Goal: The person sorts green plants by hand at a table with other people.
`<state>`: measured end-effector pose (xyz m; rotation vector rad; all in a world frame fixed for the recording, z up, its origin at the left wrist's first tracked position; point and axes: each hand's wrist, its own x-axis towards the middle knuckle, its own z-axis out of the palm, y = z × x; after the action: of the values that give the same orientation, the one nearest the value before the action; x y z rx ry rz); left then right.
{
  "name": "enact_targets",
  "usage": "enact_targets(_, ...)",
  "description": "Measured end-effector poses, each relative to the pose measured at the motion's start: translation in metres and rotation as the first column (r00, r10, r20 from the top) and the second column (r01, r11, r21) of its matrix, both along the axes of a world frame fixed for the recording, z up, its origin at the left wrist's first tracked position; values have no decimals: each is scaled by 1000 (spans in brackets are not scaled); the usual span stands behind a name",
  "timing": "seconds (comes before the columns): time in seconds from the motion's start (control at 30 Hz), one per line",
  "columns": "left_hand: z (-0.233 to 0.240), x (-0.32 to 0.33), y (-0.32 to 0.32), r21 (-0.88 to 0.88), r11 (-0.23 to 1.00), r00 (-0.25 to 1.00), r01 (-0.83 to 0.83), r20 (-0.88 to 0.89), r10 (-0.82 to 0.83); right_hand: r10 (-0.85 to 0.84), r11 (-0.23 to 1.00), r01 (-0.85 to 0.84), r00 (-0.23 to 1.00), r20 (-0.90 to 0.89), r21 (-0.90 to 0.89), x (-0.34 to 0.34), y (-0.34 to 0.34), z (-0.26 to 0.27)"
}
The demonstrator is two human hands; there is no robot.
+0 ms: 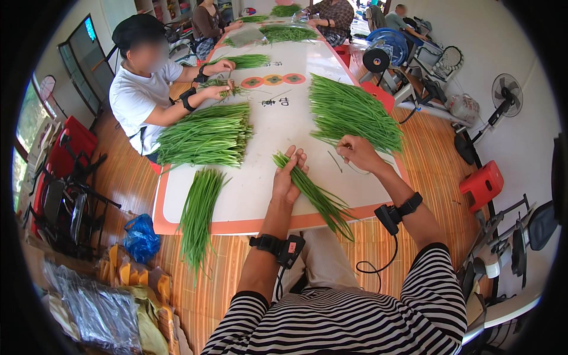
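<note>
My left hand is closed around a bunch of long green stalks, which look like garlic chives; their leafy ends hang over the table's near edge. To its right, my right hand is pinched near the front of a large heap of the same greens; a thin strand shows by the fingers, but whether they grip it cannot be told. Loose strands lie on the white table between the hands. Left of my left hand, a smaller pile overhangs the near edge, with a big stacked pile beyond.
A co-worker in a white shirt sits at the left side, handling greens. Other people sit around the far end. A red stool and a fan stand at right. On the floor at left lie a blue plastic bag and plastic-wrapped items.
</note>
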<state>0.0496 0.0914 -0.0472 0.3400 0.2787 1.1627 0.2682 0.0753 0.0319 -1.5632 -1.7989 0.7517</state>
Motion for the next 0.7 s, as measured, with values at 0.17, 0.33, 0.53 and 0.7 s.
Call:
enact_targets(0.17,-1,0,0,39,999,1000,-1,3,1,70,995,-70,998,-6,-74,-55,-3,9)
enact_targets(0.33,5,-2,2,-43,999,990,0,142,6,80,993,-105,945,316,62,-83,-6,11)
enact_targets(0.53,3,-7,2,-22,999,992,26,122,-23,48,976,-94,974,222,198,-109,9,9)
enact_targets(0.7,10,-4,-2,-66,998,988,24,152,-13,-44,969,-71,893,449,236,-127,25,4)
